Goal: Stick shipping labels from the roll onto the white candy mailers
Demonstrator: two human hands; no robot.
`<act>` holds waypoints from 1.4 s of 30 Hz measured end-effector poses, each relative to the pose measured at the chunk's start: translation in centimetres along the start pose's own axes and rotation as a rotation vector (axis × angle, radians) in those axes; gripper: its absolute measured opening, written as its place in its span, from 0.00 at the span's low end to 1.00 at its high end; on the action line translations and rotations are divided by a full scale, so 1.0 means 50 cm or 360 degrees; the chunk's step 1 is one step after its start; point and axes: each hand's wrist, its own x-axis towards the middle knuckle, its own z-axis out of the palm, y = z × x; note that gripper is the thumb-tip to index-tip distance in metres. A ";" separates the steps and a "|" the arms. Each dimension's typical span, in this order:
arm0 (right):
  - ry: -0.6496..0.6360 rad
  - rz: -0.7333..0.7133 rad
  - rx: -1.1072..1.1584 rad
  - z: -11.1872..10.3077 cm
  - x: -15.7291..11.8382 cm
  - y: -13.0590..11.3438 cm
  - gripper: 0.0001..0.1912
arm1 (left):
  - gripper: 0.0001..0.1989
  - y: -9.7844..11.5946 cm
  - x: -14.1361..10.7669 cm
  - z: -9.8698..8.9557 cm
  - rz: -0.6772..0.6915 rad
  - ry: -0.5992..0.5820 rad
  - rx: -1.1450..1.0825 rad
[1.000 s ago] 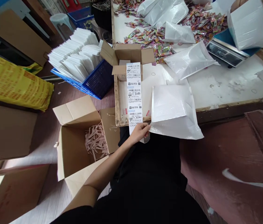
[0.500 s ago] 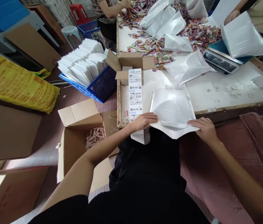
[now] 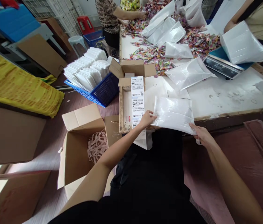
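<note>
A white bubble mailer (image 3: 173,112) lies at the near edge of the desk (image 3: 229,90), its near edge overhanging. The left hand (image 3: 147,119) grips its left side near the lower corner between closed fingers; the right hand (image 3: 202,135) pinches the lower right corner. Holding both ends probably keeps the soft packet taut and flat against the desk. A strip of printed labels (image 3: 137,96) runs from a small open carton (image 3: 149,70) down over the desk edge, just beside the left hand, likely so it feeds within reach. White envelopes (image 3: 85,67) stand packed in a blue basket (image 3: 105,88), apparently to save room. The mailer's long axis runs left to right across the body, its right end angled slightly toward the person; which side carries the flap is unclear.
</note>
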 end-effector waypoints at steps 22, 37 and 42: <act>-0.0610 -0.0633 0.0428 0.384 -0.291 -0.081 0.18 | 0.18 -0.113 -0.360 -0.035 0.0305 -0.0563 -0.0368; -0.0585 -0.1045 -0.0310 0.435 -0.178 -0.087 0.18 | 0.15 -0.252 -0.326 -0.247 0.0045 0.1013 0.0026; -0.0685 -0.1150 -0.0145 0.380 -0.240 -0.133 0.20 | 0.14 -0.088 -0.287 -0.123 0.0586 0.0573 -0.0359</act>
